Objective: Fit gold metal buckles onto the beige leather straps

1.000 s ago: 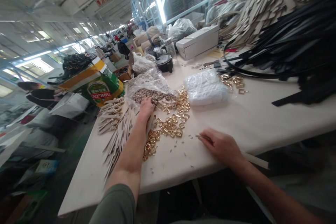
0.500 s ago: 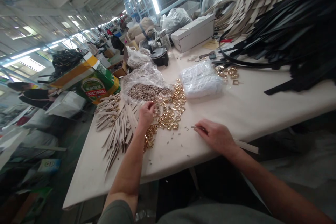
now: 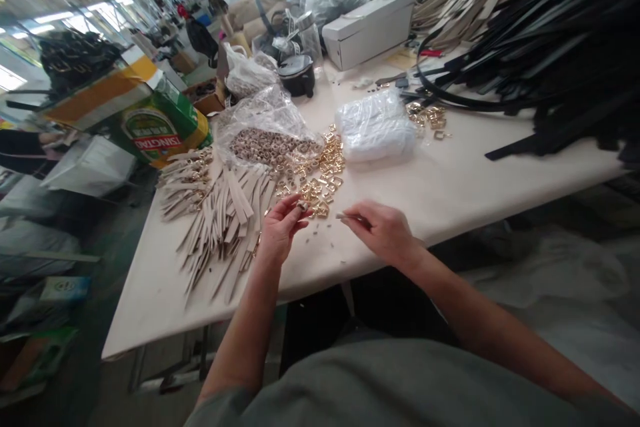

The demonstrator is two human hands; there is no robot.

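My left hand [image 3: 283, 223] is closed in a pinch, with a small beige strap loop [image 3: 302, 205] between thumb and fingertips. To its right, my right hand [image 3: 383, 230] grips a leather strap, whose pale tip [image 3: 341, 215] points out toward the left hand. The rest of that strap is mostly hidden by the hand and arm. Just beyond the left hand lies a heap of gold buckles [image 3: 323, 190]. Behind them, a clear plastic bag [image 3: 260, 113] spills many beige loops [image 3: 273, 150]. Loose beige straps [image 3: 225, 213] fan out left of the left hand.
A plastic-wrapped white bundle [image 3: 375, 127] sits past the right hand. Farther back are a white box [image 3: 370, 30], a black round container [image 3: 296, 77] and piled black straps [image 3: 565, 47]. A green and yellow carton [image 3: 155, 127] stands off the table's left side.
My left hand has come back from the loops and buckles toward me, now with a loop in its fingertips. The right hand's strap tip is closer to it. The camera view has tilted down.
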